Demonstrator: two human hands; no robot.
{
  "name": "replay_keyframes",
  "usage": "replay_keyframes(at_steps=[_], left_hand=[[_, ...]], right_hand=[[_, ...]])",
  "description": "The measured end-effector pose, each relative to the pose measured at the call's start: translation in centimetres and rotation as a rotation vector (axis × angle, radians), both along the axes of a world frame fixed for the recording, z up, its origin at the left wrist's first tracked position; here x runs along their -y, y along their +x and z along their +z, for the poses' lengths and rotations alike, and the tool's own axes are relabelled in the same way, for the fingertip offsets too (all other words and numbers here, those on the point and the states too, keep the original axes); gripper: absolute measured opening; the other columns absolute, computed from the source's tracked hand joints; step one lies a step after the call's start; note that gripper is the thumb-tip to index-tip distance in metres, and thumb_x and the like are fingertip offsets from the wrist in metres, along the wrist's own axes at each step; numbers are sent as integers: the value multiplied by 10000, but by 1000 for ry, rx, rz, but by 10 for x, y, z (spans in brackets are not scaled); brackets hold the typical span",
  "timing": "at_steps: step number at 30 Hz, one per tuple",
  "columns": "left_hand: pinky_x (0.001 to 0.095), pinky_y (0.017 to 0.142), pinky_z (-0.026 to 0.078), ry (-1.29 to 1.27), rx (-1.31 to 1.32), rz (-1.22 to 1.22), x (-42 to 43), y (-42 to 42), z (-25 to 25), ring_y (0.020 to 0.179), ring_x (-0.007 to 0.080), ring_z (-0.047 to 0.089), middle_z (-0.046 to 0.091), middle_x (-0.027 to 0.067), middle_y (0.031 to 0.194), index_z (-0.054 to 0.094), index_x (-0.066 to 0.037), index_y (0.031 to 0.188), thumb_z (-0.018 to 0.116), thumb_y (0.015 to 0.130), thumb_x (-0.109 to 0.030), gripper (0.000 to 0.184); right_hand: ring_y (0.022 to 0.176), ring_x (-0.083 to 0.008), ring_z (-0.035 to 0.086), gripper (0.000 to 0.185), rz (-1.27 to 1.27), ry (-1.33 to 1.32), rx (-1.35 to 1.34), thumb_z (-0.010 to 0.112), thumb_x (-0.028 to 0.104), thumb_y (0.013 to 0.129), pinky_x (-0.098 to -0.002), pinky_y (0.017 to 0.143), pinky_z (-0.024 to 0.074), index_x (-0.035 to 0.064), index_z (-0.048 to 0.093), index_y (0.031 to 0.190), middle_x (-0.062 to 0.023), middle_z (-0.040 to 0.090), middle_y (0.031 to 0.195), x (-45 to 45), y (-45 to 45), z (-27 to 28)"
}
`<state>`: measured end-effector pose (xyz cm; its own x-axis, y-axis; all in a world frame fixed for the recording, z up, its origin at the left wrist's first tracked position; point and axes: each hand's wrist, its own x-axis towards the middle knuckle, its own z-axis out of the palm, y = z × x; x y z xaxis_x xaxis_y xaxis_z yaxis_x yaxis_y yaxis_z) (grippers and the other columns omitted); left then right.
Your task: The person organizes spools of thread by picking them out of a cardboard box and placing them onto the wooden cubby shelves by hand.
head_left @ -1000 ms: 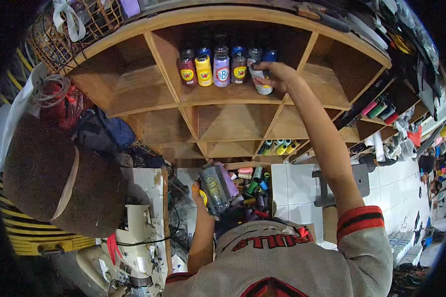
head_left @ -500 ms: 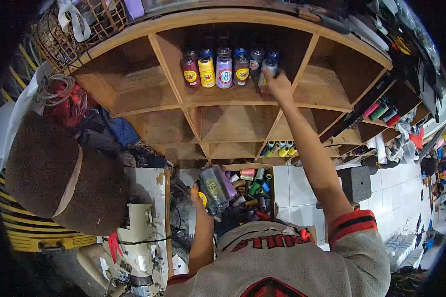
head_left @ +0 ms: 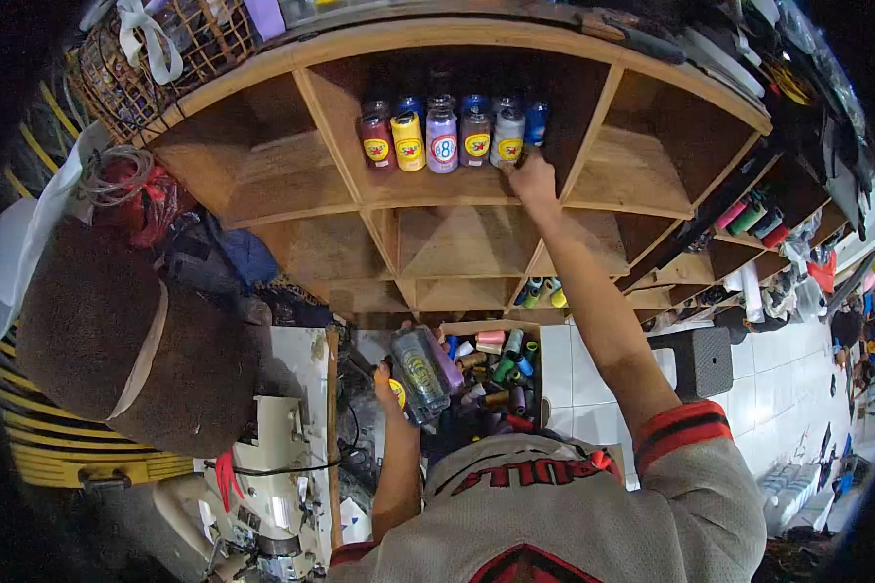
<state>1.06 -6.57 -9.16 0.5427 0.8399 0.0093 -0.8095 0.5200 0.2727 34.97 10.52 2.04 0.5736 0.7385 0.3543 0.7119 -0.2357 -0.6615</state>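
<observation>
In the top middle compartment, thread spools stand upright in a front row: a maroon spool [head_left: 375,141], a yellow spool [head_left: 408,144], a lilac spool [head_left: 441,144], a dark brown spool [head_left: 475,141] and a grey spool [head_left: 508,139]. My right hand [head_left: 533,180] is closed, its fingers at the base of the grey spool. Behind that front row stand more spools, including a blue spool [head_left: 536,124], partly hidden. Lower down, my left hand [head_left: 387,389] grips dark plastic-wrapped thread spools [head_left: 419,376] against a purple spool [head_left: 444,366]; how many is hidden.
Below the shelf [head_left: 457,199] sits a box of mixed thread spools [head_left: 501,374]. A sewing machine [head_left: 277,457] and a large brown cushion-like bundle [head_left: 136,340] are at left. A dark stool [head_left: 700,361] stands on the white tiled floor to the right.
My right hand has lowered and set the grey spool upright at the right end of the front row. The left hand keeps its spools in nearly the same place.
</observation>
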Motion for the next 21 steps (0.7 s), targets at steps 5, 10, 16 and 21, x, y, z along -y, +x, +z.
replay_keyframes(at_steps=[5, 10, 16, 21], left_hand=[[540, 978, 370, -21, -36, 37, -2, 4, 3, 1191, 377, 441, 442, 213, 1299, 326, -23, 1353, 569, 766, -530, 813], [524, 975, 386, -123, 24, -45, -7, 17, 32, 1191, 369, 445, 442, 213, 1300, 330, 4, 1344, 540, 773, -546, 820], [471, 908, 456, -17, -192, 73, -21, 25, 29, 1078, 336, 541, 524, 202, 1205, 404, 28, 1276, 473, 830, -492, 688], [409, 858, 482, -94, -466, 216, -14, 40, 51, 947, 296, 603, 591, 170, 1091, 486, 10, 1186, 499, 852, -388, 520]], right_hand=[[903, -350, 621, 530, 24, 73, 20, 754, 303, 685, -402, 761, 505, 14, 558, 1084, -219, 638, 957, -5, 10, -11], [844, -274, 652, 477, 25, -44, -1, 751, 305, 693, -350, 740, 505, 4, 585, 1023, -159, 665, 930, 43, -31, 29], [885, -165, 618, 499, 712, -234, -409, 690, 339, 795, -302, 762, 504, -15, 569, 1125, -120, 651, 1024, 172, -115, 19], [969, -296, 606, 727, 623, -41, 24, 754, 374, 696, -359, 800, 495, -16, 465, 1237, -206, 580, 1126, 216, -159, 24]])
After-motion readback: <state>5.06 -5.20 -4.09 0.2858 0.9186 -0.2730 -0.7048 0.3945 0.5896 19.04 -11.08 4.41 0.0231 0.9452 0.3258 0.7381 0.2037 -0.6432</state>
